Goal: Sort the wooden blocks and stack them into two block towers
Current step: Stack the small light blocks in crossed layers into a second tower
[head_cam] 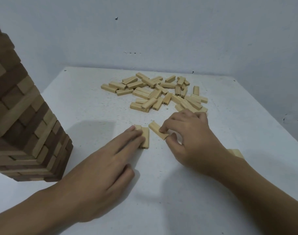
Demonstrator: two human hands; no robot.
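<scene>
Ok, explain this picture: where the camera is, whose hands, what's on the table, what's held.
One picture, from a camera worn on the person's head, looking down. No machine: just a person's bare hands. On the white table a tall tower of dark and light blocks stands at the left; a loose pile of pale blocks lies farther back. The left hand rests straight fingers on two blocks lying side by side. The right hand pinches a third block, angled beside them.
</scene>
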